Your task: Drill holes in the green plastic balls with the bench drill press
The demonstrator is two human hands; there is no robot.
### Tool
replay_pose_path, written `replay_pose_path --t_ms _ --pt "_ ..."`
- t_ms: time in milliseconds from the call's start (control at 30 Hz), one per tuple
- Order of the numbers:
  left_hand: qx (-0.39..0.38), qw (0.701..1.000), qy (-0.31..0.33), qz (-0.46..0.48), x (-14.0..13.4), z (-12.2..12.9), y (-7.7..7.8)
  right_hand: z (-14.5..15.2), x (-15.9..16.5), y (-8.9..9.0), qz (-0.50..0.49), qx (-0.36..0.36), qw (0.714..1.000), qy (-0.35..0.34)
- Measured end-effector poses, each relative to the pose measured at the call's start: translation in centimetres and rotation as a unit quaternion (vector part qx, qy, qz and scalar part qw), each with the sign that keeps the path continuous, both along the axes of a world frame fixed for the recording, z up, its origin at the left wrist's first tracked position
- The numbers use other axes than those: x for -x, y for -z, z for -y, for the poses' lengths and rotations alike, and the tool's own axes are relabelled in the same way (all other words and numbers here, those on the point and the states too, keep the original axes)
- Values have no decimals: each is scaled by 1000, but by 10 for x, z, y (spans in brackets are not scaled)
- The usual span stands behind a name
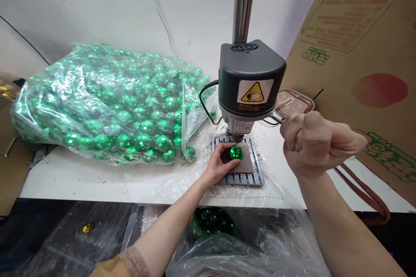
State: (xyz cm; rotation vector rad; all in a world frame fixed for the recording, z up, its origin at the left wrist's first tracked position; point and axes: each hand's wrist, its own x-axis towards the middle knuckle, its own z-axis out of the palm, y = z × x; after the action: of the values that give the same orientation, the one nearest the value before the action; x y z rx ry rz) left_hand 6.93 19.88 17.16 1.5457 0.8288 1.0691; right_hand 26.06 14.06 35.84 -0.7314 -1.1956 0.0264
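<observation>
My left hand (222, 162) is closed around the side of a shiny green faceted ball (236, 152), thumb and fingers on either side of it. The ball rests on a flat brownish board (247, 162) on the slotted metal base (260, 178) of a small bench drill press (251, 80). Its chuck (238, 137) is right above the ball; whether the bit touches the ball I cannot tell. My right hand (312, 140) is a fist around the end of the drill press's feed lever (275, 117), right of the motor housing.
A big clear plastic bag (107, 104) full of green faceted balls lies at the left of the white table (130, 181). At right stands a cardboard box (344, 60), with a patterned bag (294, 101) beside it. Below the edge, a plastic bag (247, 251) holds more green balls.
</observation>
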Motion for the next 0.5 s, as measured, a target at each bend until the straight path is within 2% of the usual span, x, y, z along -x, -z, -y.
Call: replay_pose_path --t_ms 300,500 --pt "10 1000 7 10 0 -3 5 -6 -3 11 57 -92 994 4" --pt "18 1000 13 22 0 -2 5 -7 -5 16 100 -126 987 -9"
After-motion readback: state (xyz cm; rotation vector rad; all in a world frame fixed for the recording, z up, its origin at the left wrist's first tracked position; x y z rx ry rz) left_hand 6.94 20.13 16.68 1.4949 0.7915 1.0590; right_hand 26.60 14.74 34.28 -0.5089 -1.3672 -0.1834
